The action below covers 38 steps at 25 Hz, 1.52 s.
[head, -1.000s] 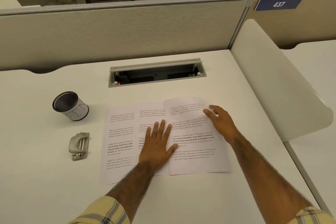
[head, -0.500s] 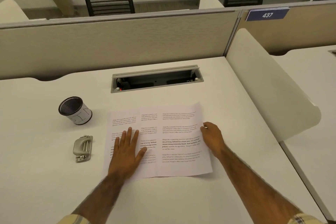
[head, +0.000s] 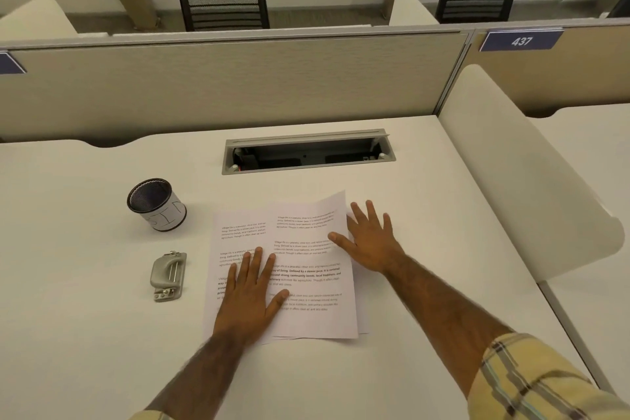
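Note:
Printed paper sheets [head: 306, 249] lie overlapped on the white desk [head: 85, 334] in front of me. My left hand [head: 250, 297] rests flat on the lower left part of the sheets, fingers straight. My right hand [head: 370, 242] lies flat at the right edge of the top sheet, fingers spread, thumb on the paper. The top sheet's far right corner is slightly raised. A grey hole punch [head: 168, 274] sits left of the papers. A black mesh pen cup [head: 156, 204] with a white band stands behind it.
An open grey cable tray [head: 306, 153] is set into the desk behind the papers. A beige partition [head: 221, 89] closes the back, and a white curved divider [head: 511, 181] closes the right side. Chairs and plants stand beyond.
The right sheet has slid left over the other sheets, narrowing the spread. My right hand opened flat at the sheet's right edge. My left hand stayed pressing on the papers.

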### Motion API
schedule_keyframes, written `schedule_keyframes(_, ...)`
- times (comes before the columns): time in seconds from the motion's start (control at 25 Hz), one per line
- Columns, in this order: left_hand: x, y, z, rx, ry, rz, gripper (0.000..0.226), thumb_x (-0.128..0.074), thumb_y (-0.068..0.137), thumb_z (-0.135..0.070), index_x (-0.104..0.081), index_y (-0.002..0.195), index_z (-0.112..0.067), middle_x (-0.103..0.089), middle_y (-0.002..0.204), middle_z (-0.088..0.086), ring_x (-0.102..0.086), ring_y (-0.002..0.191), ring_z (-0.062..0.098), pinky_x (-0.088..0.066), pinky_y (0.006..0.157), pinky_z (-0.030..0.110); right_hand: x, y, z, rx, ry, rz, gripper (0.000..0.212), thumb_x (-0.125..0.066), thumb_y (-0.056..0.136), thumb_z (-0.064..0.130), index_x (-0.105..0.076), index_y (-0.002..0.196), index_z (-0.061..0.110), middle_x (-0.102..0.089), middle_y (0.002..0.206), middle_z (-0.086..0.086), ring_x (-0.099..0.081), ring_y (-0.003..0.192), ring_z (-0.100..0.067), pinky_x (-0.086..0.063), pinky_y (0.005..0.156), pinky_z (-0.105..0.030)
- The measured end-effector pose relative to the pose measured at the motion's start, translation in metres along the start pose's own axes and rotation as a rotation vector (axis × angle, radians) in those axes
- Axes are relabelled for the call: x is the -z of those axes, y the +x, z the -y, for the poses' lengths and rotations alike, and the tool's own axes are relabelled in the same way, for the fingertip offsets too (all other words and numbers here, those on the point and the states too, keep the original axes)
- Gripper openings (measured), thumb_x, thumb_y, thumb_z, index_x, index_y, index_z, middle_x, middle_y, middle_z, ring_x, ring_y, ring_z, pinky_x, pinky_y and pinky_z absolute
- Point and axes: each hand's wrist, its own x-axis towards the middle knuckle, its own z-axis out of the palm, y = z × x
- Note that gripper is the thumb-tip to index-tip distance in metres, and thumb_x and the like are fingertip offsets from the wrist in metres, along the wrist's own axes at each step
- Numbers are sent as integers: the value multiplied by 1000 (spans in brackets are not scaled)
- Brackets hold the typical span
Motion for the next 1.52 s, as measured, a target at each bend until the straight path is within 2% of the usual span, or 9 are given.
schedule_keyframes(0.48,-8,1,1,2,-26,-45,81,-15,97,-73,12,161,-31,19,170,-2,20,156,20,7,126,45,-19,13,2,106,-97,4,97,-10,80,90,8,158,35,-3,170,7,12,156,-27,9,121,-62)
schedule_keyframes(0.68,-8,0,-2,12,-22,-34,81,-18,98,-71,13,161,-31,21,170,0,23,155,20,2,127,49,-21,-6,20,72,603,-202,79,-61,83,68,-16,147,56,-45,147,19,-52,125,-8,-52,101,-37)
schedule_keyframes(0.8,-7,-3,-10,21,-2,-15,81,-14,98,-72,17,160,-31,26,168,-1,27,154,20,3,128,50,-28,-16,24,-133,742,-299,83,-71,86,49,-26,154,35,-35,158,8,-44,136,-13,-41,108,-34)
schedule_keyframes(0.96,-7,-7,-18,32,17,-9,81,-9,96,-72,20,159,-30,28,167,-1,29,153,20,6,127,48,-22,-19,15,-112,505,-140,76,-64,92,49,-31,155,26,-31,163,2,-36,146,-19,-32,117,-36)
schedule_keyframes(1.08,-7,-9,-19,29,-10,-21,83,-7,94,-72,17,160,-28,26,168,-1,27,154,20,7,127,47,-3,-13,17,-264,985,-218,81,-65,95,39,-16,159,28,-49,151,-6,-56,130,-30,-52,101,-46)
schedule_keyframes(1.2,-7,-8,-20,27,-21,-16,85,-4,92,-74,19,159,-27,28,167,-1,29,153,20,8,126,47,15,0,14,-404,1492,-110,45,-51,101,27,-46,143,12,-74,118,-13,-76,95,-33,-62,73,-41)
schedule_keyframes(1.36,-9,-8,-18,24,-15,-9,82,-6,94,-74,25,157,-30,33,166,-2,32,152,19,9,126,47,19,7,24,-127,508,7,19,-52,94,18,-68,92,8,-75,100,-9,-72,96,-32,-60,75,-39)
schedule_keyframes(1.44,-10,-9,-18,25,-24,-13,81,-8,95,-74,26,157,-32,34,166,-4,31,152,18,9,126,47,14,12,27,-83,76,-5,28,-52,96,34,-59,114,15,-59,134,-8,-50,132,-40,-47,99,-48)
schedule_keyframes(1.52,-11,-9,-17,25,-43,-21,81,-11,96,-74,23,157,-33,32,166,-4,29,153,18,8,125,47,8,17,23,-121,-69,86,79,-46,95,59,-18,157,18,-12,168,-8,-3,154,-41,-15,119,-61)
